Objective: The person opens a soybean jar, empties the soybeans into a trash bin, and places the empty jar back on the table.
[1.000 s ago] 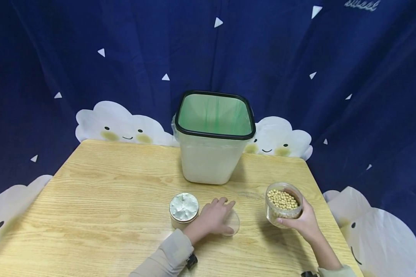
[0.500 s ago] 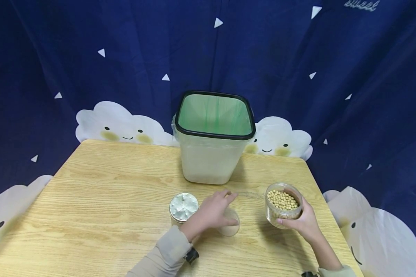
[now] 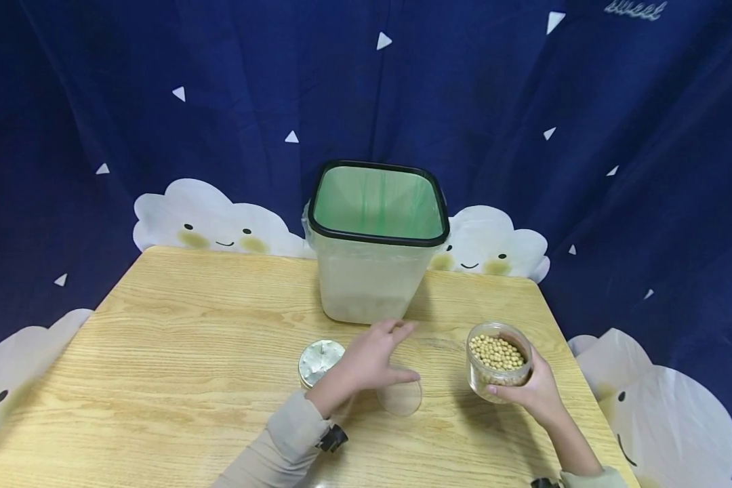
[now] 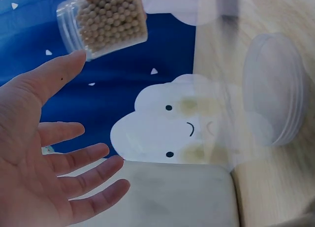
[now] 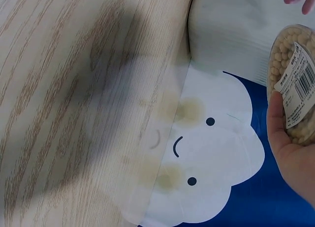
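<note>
On the right of the head view, my right hand [image 3: 539, 390] grips an unlidded clear plastic jar [image 3: 479, 379] of round yellow beans, held over the table. A white barcode label [image 5: 301, 81] shows on its side in the right wrist view. My left hand [image 3: 366, 358] hovers with fingers spread and nothing in its grasp. A clear round lid [image 3: 400, 401] lies on the table beneath it, partly hidden; the left wrist view shows this lid [image 4: 273, 89] well apart from the palm. Partly behind my left hand stands a round container with a silver foil top [image 3: 318, 359].
A whitish bin [image 3: 369, 281] with a black rim and green inside stands at the back middle of the wooden table [image 3: 189, 352]. Behind hangs a dark blue curtain [image 3: 238, 81] with white triangles and cloud faces.
My left hand has lifted from over the lid and shifted toward the bin, so more of the lid shows and less of the foil top. My right hand and the jar have stayed put.
</note>
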The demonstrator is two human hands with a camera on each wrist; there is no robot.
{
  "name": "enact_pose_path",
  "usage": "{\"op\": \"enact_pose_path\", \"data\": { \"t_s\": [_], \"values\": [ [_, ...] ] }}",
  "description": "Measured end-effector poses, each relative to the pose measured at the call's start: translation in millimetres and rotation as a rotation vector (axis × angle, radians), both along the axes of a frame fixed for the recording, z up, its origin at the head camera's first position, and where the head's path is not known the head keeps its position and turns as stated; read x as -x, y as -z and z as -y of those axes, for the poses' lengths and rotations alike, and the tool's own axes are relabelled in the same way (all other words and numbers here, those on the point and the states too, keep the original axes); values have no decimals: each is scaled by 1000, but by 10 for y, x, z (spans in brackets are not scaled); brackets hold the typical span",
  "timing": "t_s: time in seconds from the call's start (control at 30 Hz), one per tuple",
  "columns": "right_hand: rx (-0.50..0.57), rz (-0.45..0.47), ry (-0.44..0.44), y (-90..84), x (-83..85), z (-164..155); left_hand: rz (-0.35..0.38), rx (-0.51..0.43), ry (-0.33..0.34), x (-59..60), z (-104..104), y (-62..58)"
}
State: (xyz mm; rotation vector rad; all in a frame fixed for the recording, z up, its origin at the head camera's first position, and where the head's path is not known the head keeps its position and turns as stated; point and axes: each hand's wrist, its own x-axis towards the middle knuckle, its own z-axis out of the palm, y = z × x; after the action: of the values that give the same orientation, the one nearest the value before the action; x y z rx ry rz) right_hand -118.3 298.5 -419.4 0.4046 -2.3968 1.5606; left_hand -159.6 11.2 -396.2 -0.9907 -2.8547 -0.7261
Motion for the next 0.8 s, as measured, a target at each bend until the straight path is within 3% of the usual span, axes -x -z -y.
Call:
{"op": "enact_pose_path", "data": {
  "t_s": [0.47, 0.7, 0.8],
  "values": [
    [-7, -3, -3, 26, 8, -13, -55, -146, -20, 19, 190, -234],
    [-18, 0, -1, 19, 5, -8, -157, -275, -22, 77, 319, -328],
    [-19, 0, -3, 19, 5, -7, -162, -299, -38, 88, 358, -370]
  ]
}}
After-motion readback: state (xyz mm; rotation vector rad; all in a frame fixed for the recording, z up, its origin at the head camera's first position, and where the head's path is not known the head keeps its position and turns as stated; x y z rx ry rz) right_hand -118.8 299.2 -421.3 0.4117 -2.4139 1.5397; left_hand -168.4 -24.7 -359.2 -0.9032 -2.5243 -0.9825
